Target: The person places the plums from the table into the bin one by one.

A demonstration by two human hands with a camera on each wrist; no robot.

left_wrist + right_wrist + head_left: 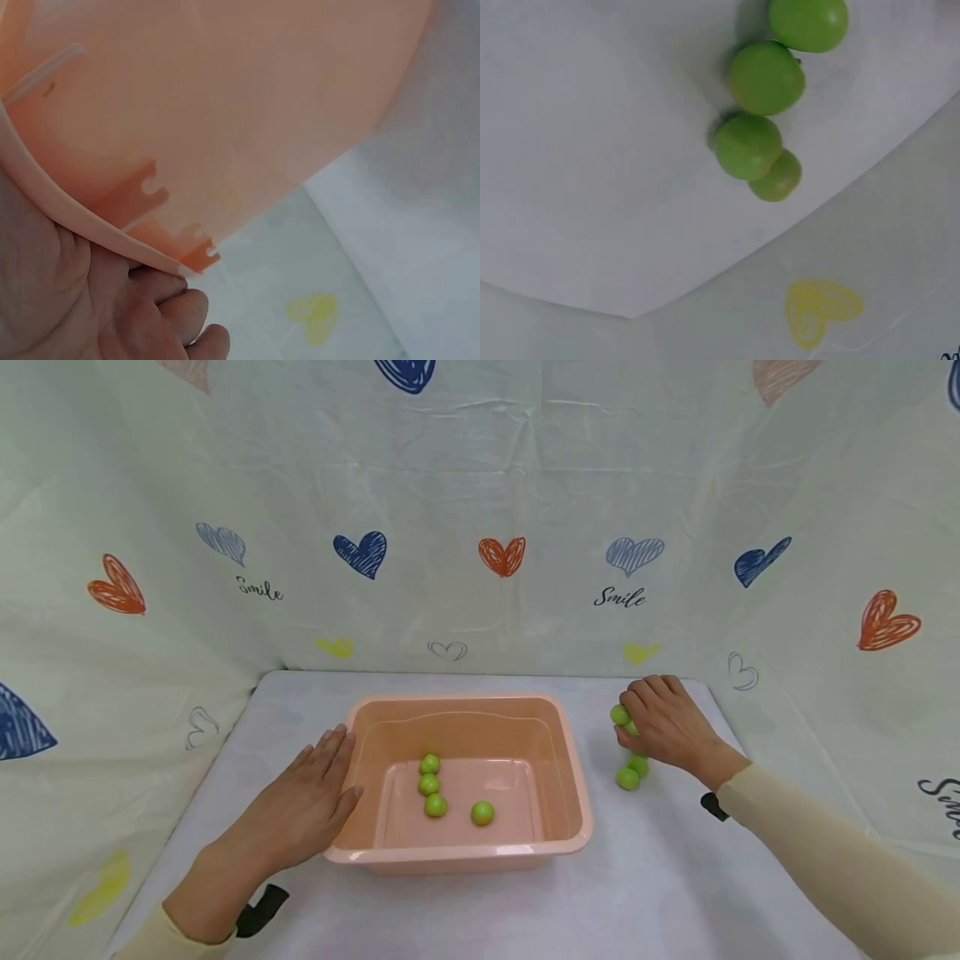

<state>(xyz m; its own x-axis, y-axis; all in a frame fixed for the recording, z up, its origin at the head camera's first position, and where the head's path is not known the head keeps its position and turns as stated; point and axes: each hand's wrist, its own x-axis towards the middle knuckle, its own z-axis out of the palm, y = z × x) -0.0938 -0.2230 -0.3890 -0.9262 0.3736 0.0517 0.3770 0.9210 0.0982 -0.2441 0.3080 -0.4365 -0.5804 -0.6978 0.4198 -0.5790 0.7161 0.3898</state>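
A peach-coloured plastic basin stands on the table, with several round green fruits on its floor. My left hand rests along the basin's left rim, fingers straight and thumb near the edge. From the left wrist view, the palm and fingers lie against the outside of the rim. To the right of the basin, my right hand hovers over a row of green fruits, fingers bent loosely, partly covering them. In the right wrist view these fruits lie on the cloth with no fingers around them.
A white cloth covers the table. Behind and to both sides hangs a pale curtain printed with hearts and "Smile". The table's back edge runs just past the basin and right hand. Dark bands show beneath the wrists.
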